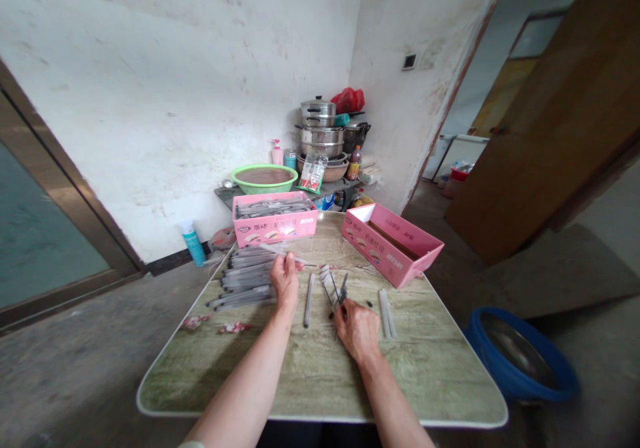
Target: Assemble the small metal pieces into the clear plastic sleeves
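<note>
Taking the table (325, 381) as a clock face, the pens (250, 276) lie heaped at ten o'clock. The left hand (285, 283), beside the heap, pinches a pale tube (273, 251) between thumb and fingers. The right hand (357, 331) bends its fingers over dark parts (336, 293) near the middle; whether they grip any, I cannot tell. The pens look light, stiff and smooth, likely to roll, and are probably best pinched mid-barrel.
</note>
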The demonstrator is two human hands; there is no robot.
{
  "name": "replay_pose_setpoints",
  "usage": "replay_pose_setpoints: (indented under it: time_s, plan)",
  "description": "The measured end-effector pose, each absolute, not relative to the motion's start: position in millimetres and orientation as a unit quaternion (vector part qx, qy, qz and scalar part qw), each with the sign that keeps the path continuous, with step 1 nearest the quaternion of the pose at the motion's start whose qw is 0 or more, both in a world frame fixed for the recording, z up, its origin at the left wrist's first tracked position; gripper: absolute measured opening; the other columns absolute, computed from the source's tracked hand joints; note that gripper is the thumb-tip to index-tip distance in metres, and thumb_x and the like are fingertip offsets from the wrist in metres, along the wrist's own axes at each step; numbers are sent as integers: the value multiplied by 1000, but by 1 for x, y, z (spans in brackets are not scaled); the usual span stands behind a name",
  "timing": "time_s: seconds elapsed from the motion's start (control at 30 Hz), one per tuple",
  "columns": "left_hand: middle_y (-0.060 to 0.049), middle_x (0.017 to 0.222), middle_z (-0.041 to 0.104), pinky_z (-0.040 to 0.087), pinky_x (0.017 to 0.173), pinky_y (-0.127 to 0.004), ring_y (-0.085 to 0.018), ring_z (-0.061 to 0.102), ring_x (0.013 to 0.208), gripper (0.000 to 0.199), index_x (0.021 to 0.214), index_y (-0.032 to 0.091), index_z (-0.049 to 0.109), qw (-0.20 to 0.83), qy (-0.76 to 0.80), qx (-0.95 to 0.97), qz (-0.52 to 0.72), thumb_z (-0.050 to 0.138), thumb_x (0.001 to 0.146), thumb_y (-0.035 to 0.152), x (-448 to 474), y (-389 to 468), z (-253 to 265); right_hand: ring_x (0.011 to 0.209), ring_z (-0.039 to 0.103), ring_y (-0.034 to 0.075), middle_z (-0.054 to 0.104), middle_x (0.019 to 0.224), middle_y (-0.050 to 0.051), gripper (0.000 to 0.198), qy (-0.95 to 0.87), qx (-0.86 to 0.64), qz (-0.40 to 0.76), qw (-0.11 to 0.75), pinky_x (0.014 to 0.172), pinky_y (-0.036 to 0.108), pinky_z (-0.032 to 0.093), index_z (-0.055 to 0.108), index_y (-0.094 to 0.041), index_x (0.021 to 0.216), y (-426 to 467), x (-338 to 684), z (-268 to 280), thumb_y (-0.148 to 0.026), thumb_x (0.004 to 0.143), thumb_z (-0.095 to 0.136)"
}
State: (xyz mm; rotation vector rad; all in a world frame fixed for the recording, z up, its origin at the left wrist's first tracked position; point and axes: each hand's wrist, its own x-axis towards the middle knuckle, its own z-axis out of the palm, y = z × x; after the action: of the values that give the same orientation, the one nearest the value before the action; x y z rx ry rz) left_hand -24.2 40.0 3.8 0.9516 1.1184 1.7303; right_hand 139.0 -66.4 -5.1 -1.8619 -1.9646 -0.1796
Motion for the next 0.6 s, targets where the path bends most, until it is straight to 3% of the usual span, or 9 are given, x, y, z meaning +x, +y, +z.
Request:
replay_pose_setpoints:
  time_s: [0.13,0.27,0.47,0.6]
  plan:
    - [-1,63,61,47,55,-24,-12,56,53,42,80,14,64,537,362,437,625,70,71,54,-10,32,8,55,61,14,67,66,7,26,-687,-689,-62,222,51,25,23,62,-17,73,-66,138,-5,-30,91,48]
    - [-5,68,63,46,58,-25,-12,56,57,42,87,10,70,647,281,511,492,72,72,49,-1,21,9,59,61,15,65,66,5,40,-640,-684,-14,351,55,24,30,63,-17,82,-67,141,-1,-38,99,33]
    - [-3,60,60,42,61,-24,-12,53,57,35,91,11,74,635,264,577,440,70,76,43,2,11,12,62,59,15,65,72,4,38,-665,-585,109,452,60,23,36,63,-16,90,-67,141,3,-39,99,33]
    - [-4,73,63,39,57,-22,-10,50,59,40,100,13,72,647,250,512,506,71,75,45,-2,16,18,55,53,13,57,59,0,38,-648,-559,187,481,56,23,35,58,-18,72,-67,138,3,-42,96,40]
